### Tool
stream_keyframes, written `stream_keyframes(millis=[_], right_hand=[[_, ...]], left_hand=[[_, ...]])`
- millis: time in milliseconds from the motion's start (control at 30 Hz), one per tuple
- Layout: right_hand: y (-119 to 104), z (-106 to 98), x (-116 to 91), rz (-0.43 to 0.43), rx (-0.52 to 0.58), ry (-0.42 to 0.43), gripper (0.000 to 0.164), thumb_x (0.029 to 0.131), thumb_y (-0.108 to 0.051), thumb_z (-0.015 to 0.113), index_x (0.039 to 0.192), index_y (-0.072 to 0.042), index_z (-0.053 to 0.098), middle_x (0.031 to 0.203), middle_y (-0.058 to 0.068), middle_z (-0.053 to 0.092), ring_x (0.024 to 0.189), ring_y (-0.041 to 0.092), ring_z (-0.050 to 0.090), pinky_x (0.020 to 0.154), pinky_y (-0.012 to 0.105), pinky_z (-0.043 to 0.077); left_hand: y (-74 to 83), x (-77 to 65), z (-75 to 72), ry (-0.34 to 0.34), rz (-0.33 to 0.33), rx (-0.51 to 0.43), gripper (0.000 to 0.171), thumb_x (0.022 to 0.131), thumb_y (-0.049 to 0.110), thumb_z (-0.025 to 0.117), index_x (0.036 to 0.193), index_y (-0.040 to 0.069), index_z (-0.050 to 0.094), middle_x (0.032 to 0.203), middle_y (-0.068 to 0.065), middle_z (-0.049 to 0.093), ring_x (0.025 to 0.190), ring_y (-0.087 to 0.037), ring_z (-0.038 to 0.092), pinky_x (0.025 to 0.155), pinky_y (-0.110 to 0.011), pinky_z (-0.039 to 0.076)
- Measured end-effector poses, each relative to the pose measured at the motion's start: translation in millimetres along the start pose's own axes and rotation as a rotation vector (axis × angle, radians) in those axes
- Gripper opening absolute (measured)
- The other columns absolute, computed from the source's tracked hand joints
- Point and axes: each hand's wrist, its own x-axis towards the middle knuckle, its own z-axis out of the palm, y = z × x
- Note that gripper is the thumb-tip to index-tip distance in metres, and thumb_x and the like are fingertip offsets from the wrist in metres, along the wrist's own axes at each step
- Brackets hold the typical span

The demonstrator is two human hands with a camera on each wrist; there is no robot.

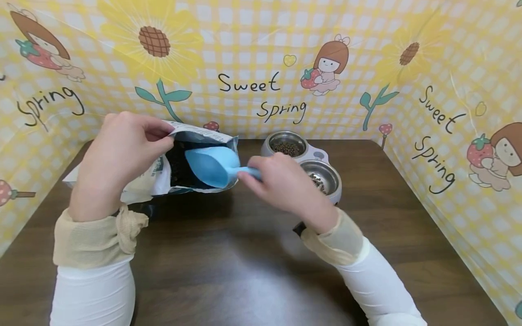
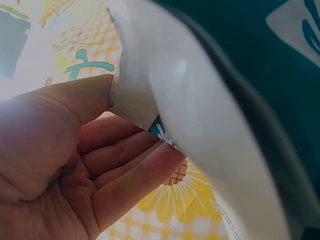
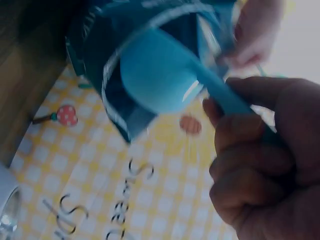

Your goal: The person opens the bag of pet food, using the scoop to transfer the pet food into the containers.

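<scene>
"Scooping from kibble bag (image 1: pixel 140 188) at nine o'clock, apparently?"

"Gripping blue scoop (image 1: pixel 216 166) inside its mouth with right hand (image 1: pixel 283 183), pinching rim (image 1: pixel 204 131) with left hand (image 1: pixel 118 158). Next, probably: lift level, carry to double bowl (image 1: pixel 317 155) at three o'clock."

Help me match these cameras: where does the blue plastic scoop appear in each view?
Head: blue plastic scoop left of centre.
Left wrist: not visible.
Right wrist: bowl upper middle, handle gripped by the right hand.
Shared landmark: open teal-and-white bag, in all three views.
</scene>
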Motion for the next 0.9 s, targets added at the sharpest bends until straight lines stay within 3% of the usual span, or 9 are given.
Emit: stream_keyframes(millis=[67,167,300,433,600,833,900], right_hand=[[-8,12,9,-0.057,-0.141,0.053,0.037,0.108,-0.036,0.067,0.08,-0.013,0.063,0.063,-0.006,0.043,0.055,0.015,0.052,0.052,0.034,0.046],[-16,28,23,-0.102,-0.305,0.091,0.036,0.11,-0.038,0.064,0.084,-0.013,0.066,0.065,-0.002,0.055,0.059,0.02,0.064,0.055,0.04,0.054],[-23,45,36,-0.121,-0.427,0.122,0.033,0.11,-0.038,0.064,0.087,-0.015,0.07,0.069,0.002,0.069,0.064,0.022,0.072,0.057,0.04,0.058],[-32,55,45,-0.114,-0.501,0.158,0.029,0.109,-0.034,0.066,0.086,-0.018,0.073,0.069,-0.002,0.072,0.064,0.017,0.072,0.055,0.037,0.058],[-37,60,57,-0.06,-0.525,0.131,0.029,0.109,-0.036,0.065,0.086,-0.022,0.075,0.069,-0.006,0.07,0.063,0.012,0.069,0.054,0.032,0.057],[-25,66,61,0.007,-0.409,0.046,0.033,0.109,-0.044,0.063,0.094,-0.02,0.079,0.071,-0.004,0.071,0.063,0.014,0.069,0.058,0.034,0.059],[-23,67,62,0.014,-0.373,0.027,0.034,0.11,-0.044,0.062,0.095,-0.019,0.079,0.071,-0.003,0.071,0.064,0.015,0.07,0.058,0.035,0.059]], left_hand=[[0.2,0.3,0.7,-0.001,0.0,0.0,0.03,0.1,0.022,0.068,0.121,0.005,0.083,0.107,-0.021,0.084,0.1,-0.037,0.081,0.078,-0.031,0.05],[0.0,0.5,1.7,-0.002,0.001,-0.005,0.03,0.1,0.022,0.069,0.12,0.005,0.083,0.107,-0.021,0.084,0.099,-0.036,0.081,0.075,-0.021,0.046],[-0.7,0.7,2.3,0.0,0.005,-0.008,0.03,0.099,0.023,0.071,0.12,0.004,0.083,0.106,-0.022,0.084,0.1,-0.038,0.081,0.069,-0.012,0.042],[-1.2,1.4,1.4,0.0,0.01,-0.01,0.031,0.1,0.023,0.071,0.121,0.003,0.082,0.107,-0.023,0.084,0.102,-0.04,0.08,0.073,-0.014,0.043],[-2.1,-0.1,0.1,0.009,0.012,-0.012,0.03,0.1,0.022,0.071,0.119,0.003,0.082,0.107,-0.023,0.084,0.101,-0.041,0.081,0.068,-0.005,0.035],[0.7,2.1,2.8,0.002,0.03,-0.008,0.03,0.1,0.022,0.071,0.12,0.002,0.082,0.106,-0.023,0.083,0.102,-0.042,0.08,0.084,-0.02,0.042],[0.7,2.1,3.4,0.001,0.027,-0.008,0.03,0.1,0.022,0.071,0.119,0.002,0.082,0.106,-0.023,0.084,0.102,-0.041,0.08,0.076,-0.014,0.039]])
